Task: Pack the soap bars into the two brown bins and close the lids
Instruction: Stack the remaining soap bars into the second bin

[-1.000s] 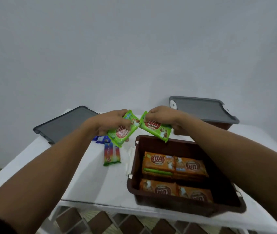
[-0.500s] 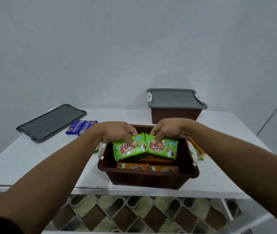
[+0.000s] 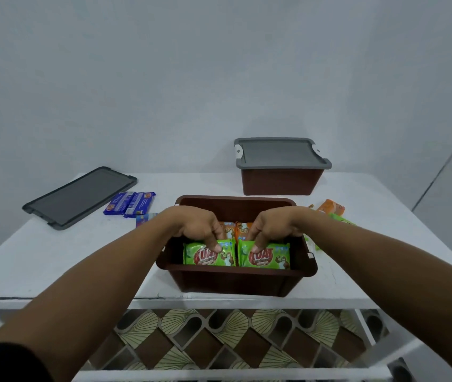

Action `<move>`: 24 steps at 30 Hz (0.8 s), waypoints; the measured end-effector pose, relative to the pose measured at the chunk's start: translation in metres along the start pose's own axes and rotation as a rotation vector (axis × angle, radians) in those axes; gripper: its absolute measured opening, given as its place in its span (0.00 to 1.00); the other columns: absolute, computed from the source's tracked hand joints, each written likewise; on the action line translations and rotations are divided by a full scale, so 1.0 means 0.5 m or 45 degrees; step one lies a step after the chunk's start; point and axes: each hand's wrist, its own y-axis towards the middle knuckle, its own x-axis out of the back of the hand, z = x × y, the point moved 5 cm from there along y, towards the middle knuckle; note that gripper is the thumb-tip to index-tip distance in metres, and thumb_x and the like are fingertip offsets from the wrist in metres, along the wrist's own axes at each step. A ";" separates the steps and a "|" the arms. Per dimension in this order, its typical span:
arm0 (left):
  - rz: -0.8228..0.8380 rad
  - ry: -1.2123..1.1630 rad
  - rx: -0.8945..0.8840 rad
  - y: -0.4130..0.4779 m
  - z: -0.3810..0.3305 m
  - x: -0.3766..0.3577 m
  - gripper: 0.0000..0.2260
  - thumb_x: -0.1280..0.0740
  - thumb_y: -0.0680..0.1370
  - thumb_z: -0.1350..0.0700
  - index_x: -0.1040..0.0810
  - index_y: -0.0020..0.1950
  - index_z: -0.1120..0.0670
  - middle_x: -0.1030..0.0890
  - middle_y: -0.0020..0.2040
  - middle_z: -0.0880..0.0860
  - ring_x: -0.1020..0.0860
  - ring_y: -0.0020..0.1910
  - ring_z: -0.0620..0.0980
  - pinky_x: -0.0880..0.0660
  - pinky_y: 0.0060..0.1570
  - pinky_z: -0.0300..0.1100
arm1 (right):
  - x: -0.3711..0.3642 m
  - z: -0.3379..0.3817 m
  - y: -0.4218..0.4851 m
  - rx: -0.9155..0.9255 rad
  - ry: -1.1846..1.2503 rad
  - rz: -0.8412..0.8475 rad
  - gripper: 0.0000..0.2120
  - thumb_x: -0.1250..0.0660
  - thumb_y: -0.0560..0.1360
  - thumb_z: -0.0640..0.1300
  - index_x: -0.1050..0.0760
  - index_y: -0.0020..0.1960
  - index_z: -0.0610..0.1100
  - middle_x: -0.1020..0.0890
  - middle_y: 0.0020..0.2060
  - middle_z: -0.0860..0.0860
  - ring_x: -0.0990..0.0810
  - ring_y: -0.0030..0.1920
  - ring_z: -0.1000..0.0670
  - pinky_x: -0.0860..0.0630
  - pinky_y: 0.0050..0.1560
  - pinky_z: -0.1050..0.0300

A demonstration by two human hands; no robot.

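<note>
Open brown bin (image 3: 235, 281) at centre frame held soap bars.
Left hand (image 3: 197, 230) pinched the left green bar (image 3: 205, 259), right hand (image 3: 273, 230) the right green bar (image 3: 270, 260), orange bars (image 3: 242, 230) behind.

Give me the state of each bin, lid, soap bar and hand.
Near bin: open, partly filled.
Far bin: closed.
Loose lid: flat on table.
Left hand: pinches left green bar.
Right hand: pinches right green bar.
Blue bars: on table, unpacked.

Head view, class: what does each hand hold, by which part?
The left hand pinches the left green soap bar by its top edge; the right hand pinches the right green soap bar likewise, inside the open brown bin.
</note>
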 end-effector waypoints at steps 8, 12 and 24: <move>0.176 0.253 0.071 0.013 -0.006 -0.043 0.19 0.35 0.83 0.47 0.25 0.74 0.49 0.23 0.70 0.49 0.26 0.66 0.50 0.31 0.65 0.44 | -0.030 0.009 -0.003 -0.063 -0.269 0.086 0.20 0.30 0.79 0.48 0.23 0.70 0.48 0.19 0.64 0.49 0.20 0.62 0.47 0.26 0.69 0.46; 0.287 0.354 0.101 0.011 0.001 -0.046 0.24 0.34 0.83 0.48 0.33 0.79 0.46 0.31 0.76 0.50 0.33 0.74 0.53 0.37 0.70 0.47 | -0.049 0.010 -0.003 -0.104 -0.430 0.185 0.25 0.32 0.80 0.49 0.29 0.75 0.47 0.26 0.71 0.48 0.28 0.70 0.44 0.32 0.72 0.46; 0.431 0.293 0.064 0.009 0.003 -0.051 0.25 0.32 0.81 0.54 0.31 0.78 0.43 0.26 0.72 0.51 0.26 0.70 0.54 0.29 0.72 0.56 | -0.061 0.033 -0.002 -0.008 -0.770 0.248 0.17 0.36 0.81 0.52 0.22 0.67 0.49 0.19 0.59 0.49 0.21 0.59 0.48 0.23 0.64 0.46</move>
